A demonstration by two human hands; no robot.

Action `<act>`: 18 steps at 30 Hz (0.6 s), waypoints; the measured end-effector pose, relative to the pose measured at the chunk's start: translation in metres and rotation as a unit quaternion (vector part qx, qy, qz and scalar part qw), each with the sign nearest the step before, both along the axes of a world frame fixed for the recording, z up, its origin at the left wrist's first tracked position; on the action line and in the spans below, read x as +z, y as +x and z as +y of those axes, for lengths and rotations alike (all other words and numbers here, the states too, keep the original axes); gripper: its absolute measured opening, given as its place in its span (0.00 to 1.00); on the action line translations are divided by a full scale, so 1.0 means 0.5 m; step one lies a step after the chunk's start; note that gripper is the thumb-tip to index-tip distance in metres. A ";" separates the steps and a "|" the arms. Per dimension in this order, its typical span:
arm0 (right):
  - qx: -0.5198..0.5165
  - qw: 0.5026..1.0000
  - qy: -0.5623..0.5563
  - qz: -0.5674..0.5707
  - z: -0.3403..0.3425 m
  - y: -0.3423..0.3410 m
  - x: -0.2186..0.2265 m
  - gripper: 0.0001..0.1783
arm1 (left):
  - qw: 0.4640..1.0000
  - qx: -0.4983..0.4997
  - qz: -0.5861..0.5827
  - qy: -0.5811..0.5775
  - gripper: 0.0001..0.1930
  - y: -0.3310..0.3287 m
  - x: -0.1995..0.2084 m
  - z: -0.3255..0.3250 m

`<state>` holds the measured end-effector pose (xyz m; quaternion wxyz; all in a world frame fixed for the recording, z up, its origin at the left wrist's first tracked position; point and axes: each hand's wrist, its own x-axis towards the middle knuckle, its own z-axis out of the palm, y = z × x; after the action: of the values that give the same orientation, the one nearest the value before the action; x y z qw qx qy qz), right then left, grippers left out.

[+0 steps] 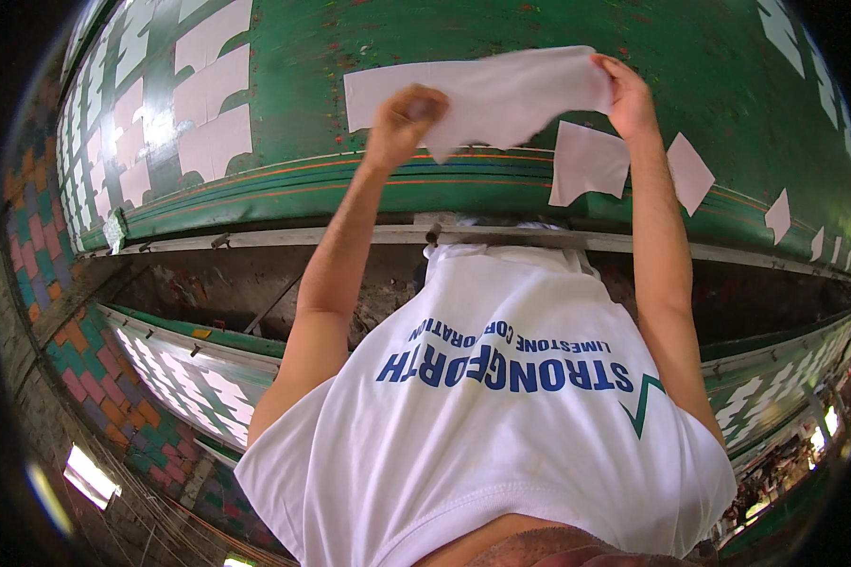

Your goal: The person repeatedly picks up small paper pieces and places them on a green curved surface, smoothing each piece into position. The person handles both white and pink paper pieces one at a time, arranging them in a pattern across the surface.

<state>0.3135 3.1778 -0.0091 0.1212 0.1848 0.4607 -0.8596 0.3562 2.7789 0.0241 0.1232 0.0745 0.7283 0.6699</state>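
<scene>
A long pale pinkish-white piece of fabric [511,94] with a wavy, notched lower edge stretches between my hands above the green tabletop. My right hand [631,102] pinches its right end between thumb and fingers. Toward the left end, my left hand [407,118] is closed at the fabric, fingers curled and slightly blurred; the exact grip there is partly hidden. Below my right hand lies a smaller cut fabric piece [586,165] with a curved lower edge. Just right of my right forearm is another cut piece [690,173], turned like a diamond.
The long green table [303,184] has coloured lines along its near side and a metal rail [340,236] at its edge. Rows of cut fabric panels [213,90] lie at the left. Smaller pieces [777,216] trail off rightward. Behind me stands another table with panels [189,378].
</scene>
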 end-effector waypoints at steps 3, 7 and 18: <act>0.114 0.979 0.165 0.034 -0.100 -0.035 -0.027 0.19 | 0.983 0.132 0.038 -0.121 0.10 -0.096 -0.046 -0.104; 0.156 0.908 0.379 0.089 -0.196 -0.099 -0.035 0.27 | 0.939 0.139 0.125 -0.287 0.16 -0.219 -0.083 -0.181; 0.164 0.875 0.439 0.123 -0.239 -0.183 -0.036 0.39 | 0.815 0.080 0.305 -0.486 0.24 -0.330 -0.161 -0.223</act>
<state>0.2222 3.0580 -0.0272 0.1092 0.0337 0.8256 -0.5525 0.1913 2.6675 -0.0564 -0.1391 0.1471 0.9629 0.1788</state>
